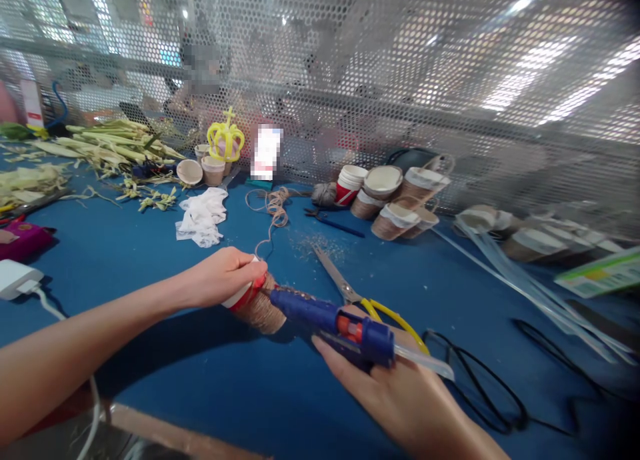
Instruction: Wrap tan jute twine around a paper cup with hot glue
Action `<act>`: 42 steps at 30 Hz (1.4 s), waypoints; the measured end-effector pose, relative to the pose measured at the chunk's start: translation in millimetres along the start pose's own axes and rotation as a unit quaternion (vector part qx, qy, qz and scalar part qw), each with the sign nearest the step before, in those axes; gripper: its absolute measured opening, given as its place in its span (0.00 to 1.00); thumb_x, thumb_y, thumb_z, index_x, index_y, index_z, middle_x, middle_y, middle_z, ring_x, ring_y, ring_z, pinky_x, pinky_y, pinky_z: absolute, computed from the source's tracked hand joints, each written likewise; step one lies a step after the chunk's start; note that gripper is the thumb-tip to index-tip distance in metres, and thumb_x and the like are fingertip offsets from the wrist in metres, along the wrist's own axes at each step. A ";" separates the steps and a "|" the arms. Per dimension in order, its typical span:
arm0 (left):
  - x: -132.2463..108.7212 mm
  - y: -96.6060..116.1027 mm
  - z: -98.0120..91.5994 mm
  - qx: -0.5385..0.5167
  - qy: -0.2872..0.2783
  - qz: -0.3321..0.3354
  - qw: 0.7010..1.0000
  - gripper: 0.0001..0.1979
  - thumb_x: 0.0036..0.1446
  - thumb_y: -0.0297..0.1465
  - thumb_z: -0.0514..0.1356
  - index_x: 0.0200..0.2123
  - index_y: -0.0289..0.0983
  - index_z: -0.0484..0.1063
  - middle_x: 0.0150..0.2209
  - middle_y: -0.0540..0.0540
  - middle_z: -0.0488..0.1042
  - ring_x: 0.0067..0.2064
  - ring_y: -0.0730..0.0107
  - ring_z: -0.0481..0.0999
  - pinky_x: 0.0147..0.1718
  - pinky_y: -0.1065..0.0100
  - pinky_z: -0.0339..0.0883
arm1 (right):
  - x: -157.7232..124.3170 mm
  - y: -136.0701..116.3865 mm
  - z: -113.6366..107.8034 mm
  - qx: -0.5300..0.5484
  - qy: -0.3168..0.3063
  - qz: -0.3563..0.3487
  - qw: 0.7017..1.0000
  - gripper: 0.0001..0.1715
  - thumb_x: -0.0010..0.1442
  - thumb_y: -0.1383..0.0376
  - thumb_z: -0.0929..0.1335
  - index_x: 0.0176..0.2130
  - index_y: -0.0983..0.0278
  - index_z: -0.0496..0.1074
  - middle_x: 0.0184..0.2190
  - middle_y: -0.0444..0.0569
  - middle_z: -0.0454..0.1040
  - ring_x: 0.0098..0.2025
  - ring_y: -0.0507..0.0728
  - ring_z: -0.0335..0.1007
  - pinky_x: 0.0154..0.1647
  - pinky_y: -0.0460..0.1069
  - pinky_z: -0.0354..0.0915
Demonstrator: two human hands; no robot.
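My left hand (227,277) is closed on a red and white paper cup (263,311), tilted on its side and partly wrapped in brown twine. A strand of that twine (274,210) runs from the cup to a loose tangle farther back. In my right hand (385,380) is a blue hot glue gun (325,317), a clear glue stick (425,361) poking out of its rear. The gun's nozzle points left at the cup's wrapped side; whether it touches cannot be made out. Scissors with yellow handles (350,290) lie just beyond the gun.
Twine-wrapped cups (395,221) cluster at the back right, beside clear glue sticks (530,287). A black cord (480,380) loops at right. White cloth (203,217), a phone (267,153), a yellow crown-shaped piece (226,140) and dried husks (110,147) lie farther back. Perforated metal mesh (320,67) bounds the table.
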State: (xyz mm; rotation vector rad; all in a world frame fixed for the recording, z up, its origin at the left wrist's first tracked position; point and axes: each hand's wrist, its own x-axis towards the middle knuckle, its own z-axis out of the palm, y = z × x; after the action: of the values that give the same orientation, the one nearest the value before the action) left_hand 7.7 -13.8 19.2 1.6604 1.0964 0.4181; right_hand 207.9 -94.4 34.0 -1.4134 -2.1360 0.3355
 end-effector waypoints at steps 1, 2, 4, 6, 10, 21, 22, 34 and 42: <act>-0.1 0.1 0.0 0.003 0.002 0.000 1.000 0.17 0.53 0.37 0.48 0.26 0.31 0.71 0.24 0.49 0.72 0.24 0.73 0.66 0.24 0.73 0.58 | 0.4 0.4 -0.3 0.001 -0.008 0.005 1.000 0.10 0.53 0.68 0.63 0.25 0.60 0.71 0.15 0.42 0.69 0.16 0.52 0.64 0.16 0.44 0.62; -0.1 0.2 -0.1 0.008 0.004 0.002 1.000 0.17 0.53 0.36 0.48 0.25 0.32 0.71 0.24 0.49 0.71 0.24 0.73 0.66 0.24 0.73 0.57 | 1.1 0.6 -1.0 0.001 -0.016 0.011 1.000 0.10 0.53 0.68 0.62 0.25 0.60 0.71 0.16 0.43 0.70 0.17 0.52 0.65 0.17 0.44 0.63; -0.2 0.4 0.0 0.023 0.010 0.010 1.000 0.17 0.53 0.36 0.48 0.24 0.32 0.71 0.23 0.50 0.71 0.24 0.74 0.65 0.24 0.73 0.56 | 3.1 0.2 -2.8 -0.003 -0.020 0.021 1.000 0.10 0.53 0.68 0.63 0.25 0.60 0.71 0.17 0.44 0.70 0.18 0.53 0.66 0.19 0.45 0.65; -0.2 0.5 0.1 0.033 0.016 0.016 0.999 0.18 0.53 0.37 0.48 0.22 0.32 0.70 0.23 0.50 0.70 0.24 0.74 0.65 0.24 0.73 0.56 | 4.7 -0.6 -4.3 -0.002 -0.026 0.027 0.999 0.09 0.53 0.69 0.63 0.25 0.59 0.71 0.17 0.45 0.70 0.19 0.53 0.66 0.20 0.45 0.65; -0.1 0.2 0.2 0.018 0.011 0.009 1.000 0.18 0.54 0.37 0.48 0.23 0.32 0.70 0.24 0.49 0.71 0.24 0.73 0.66 0.23 0.73 0.57 | 1.6 1.3 -1.1 0.025 -0.041 0.042 0.998 0.09 0.53 0.67 0.63 0.24 0.59 0.69 0.16 0.44 0.69 0.18 0.53 0.65 0.18 0.45 0.63; 1.4 -3.5 0.6 0.015 0.014 0.009 1.000 0.20 0.54 0.39 0.48 0.27 0.31 0.72 0.25 0.47 0.72 0.25 0.72 0.67 0.25 0.72 0.59 | -12.6 14.4 17.1 0.044 -0.024 0.029 0.998 0.05 0.54 0.65 0.63 0.26 0.59 0.65 0.18 0.42 0.69 0.19 0.53 0.65 0.17 0.44 0.63; 1.5 -3.4 0.5 0.012 0.012 0.008 1.000 0.19 0.54 0.39 0.48 0.27 0.31 0.72 0.25 0.47 0.72 0.25 0.72 0.67 0.25 0.72 0.59 | -10.1 11.8 14.4 0.043 -0.028 0.033 0.998 0.06 0.54 0.65 0.63 0.26 0.59 0.65 0.18 0.42 0.69 0.19 0.52 0.64 0.18 0.44 0.63; 3.2 -4.4 0.4 0.053 0.029 0.027 0.998 0.19 0.53 0.40 0.47 0.19 0.34 0.63 0.20 0.52 0.60 0.23 0.76 0.57 0.20 0.75 0.50 | 7.2 -3.2 -3.8 0.006 -0.008 0.023 1.000 0.10 0.53 0.69 0.62 0.25 0.61 0.70 0.19 0.45 0.71 0.20 0.53 0.68 0.23 0.46 0.67; 1.5 -2.4 1.2 -0.017 0.010 0.007 1.000 0.18 0.53 0.38 0.49 0.26 0.32 0.71 0.25 0.48 0.72 0.25 0.72 0.67 0.24 0.73 0.59 | -5.1 3.5 9.1 0.045 -0.017 0.053 0.997 0.09 0.54 0.66 0.62 0.24 0.60 0.66 0.17 0.42 0.67 0.18 0.52 0.64 0.17 0.44 0.61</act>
State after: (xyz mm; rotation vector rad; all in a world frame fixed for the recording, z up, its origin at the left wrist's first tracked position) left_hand 8.3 -13.2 16.2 1.6370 1.0878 0.4621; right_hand 206.8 -96.7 23.3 -1.4819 -2.0503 0.4927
